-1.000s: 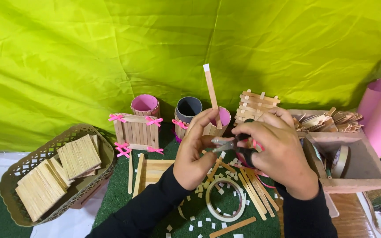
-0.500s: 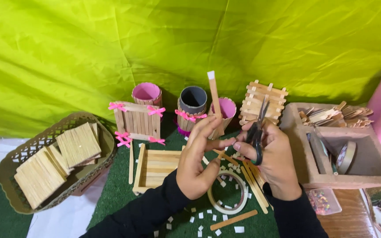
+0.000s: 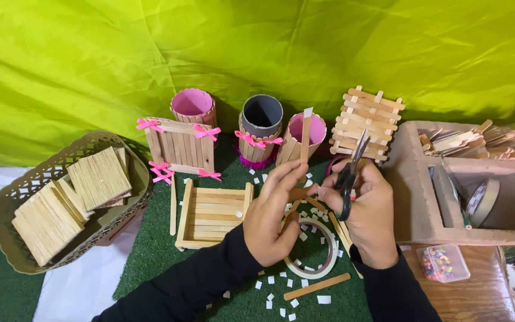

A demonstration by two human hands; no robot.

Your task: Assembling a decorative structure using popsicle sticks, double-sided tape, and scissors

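Observation:
My left hand pinches a wooden craft stick that stands nearly upright, with a small white tape piece at its top end. My right hand holds black-handled scissors, blades pointing up and closed or nearly so, just right of the stick. Both hands hover over green turf. Below them lies a roll of double-sided tape, with small white paper bits scattered around. A shallow stick-built tray sits left of my left hand.
A woven basket with stick panels stands at left. Behind are a stick fence box with pink bows, a pink cup, a grey cup, another pink cup and a stick crate. A cardboard organiser and bead box are right.
My hands have dropped lower and spread slightly. The scissors turned upright in my right hand, away from the stick. The stick stays upright in my left fingers.

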